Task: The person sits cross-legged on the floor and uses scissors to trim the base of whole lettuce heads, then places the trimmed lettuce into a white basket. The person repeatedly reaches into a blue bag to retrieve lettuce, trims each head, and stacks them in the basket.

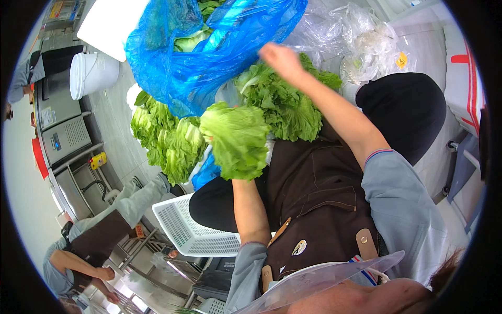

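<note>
A head of green leaf lettuce (237, 141) is held up in front of my lap by my left hand. The leaves hide that hand, and only the left forearm (251, 212) shows below them. My right hand (280, 59) is blurred, with its fingers bent, above a pile of leafy lettuce (288, 106) and beside a large blue plastic bag (211, 66). Whether anything small is in those fingers cannot be made out. Inside the bag's opening, more green leaves (192, 41) show. A second heap of lettuce (168, 137) lies to the left of the held head.
A white perforated basket (196, 231) stands by my left knee. Crumpled clear plastic (364, 39) lies at the upper right. A white lidded bucket (94, 74) is on the tiled floor at left. A co-worker in an apron (94, 243) stands at lower left, near metal racks (141, 251).
</note>
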`<state>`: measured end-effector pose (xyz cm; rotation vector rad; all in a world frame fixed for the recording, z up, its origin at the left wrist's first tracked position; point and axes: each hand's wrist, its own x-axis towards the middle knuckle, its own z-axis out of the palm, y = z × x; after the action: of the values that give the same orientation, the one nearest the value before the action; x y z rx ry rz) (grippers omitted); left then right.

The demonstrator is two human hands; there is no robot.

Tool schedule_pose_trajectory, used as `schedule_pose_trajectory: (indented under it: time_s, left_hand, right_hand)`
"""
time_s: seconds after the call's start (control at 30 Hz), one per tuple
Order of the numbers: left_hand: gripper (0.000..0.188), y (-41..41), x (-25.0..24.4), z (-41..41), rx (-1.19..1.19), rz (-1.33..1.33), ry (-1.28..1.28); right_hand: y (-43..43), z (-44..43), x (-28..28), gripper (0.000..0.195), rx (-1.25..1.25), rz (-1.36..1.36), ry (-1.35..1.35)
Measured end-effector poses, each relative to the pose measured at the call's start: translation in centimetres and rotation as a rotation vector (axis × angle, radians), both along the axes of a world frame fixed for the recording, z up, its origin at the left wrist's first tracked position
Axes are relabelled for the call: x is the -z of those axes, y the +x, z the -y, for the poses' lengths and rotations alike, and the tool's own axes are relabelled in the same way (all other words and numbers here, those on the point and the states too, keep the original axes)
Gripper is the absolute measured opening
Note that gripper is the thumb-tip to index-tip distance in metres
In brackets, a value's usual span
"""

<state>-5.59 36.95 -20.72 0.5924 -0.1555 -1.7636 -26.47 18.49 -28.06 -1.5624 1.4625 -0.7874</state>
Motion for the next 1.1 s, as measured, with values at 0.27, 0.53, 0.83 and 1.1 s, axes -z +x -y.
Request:
schedule_pose_trajectory:
  time_s: [0.27,0.53,0.83,1.1]
  left_hand:
    - [0.074,-2.2,7.1,9.1,0.279,0.577,0.301]
    - [0.081,-10.7,9.2,6.6,0.541,0.903,0.047]
    - [0.069,-6.5,9.3,7.9,0.468,0.647,0.132]
    - [0.093,-8.8,5.7,2.8,0.282,1.518,-0.103]
  right_hand:
    - [-9.9,4.2,7.8,0.030,-0.045,-0.579,-0.080]
    - [-10.4,5.7,-5.9,0.031,0.172,0.339,0.048]
    - [-10.4,-2.6,-15.7,0.029,-0.389,-0.081,-0.021]
    - [-5.1,-0.7,-11.6,0.029,-0.457,-0.576,-0.377]
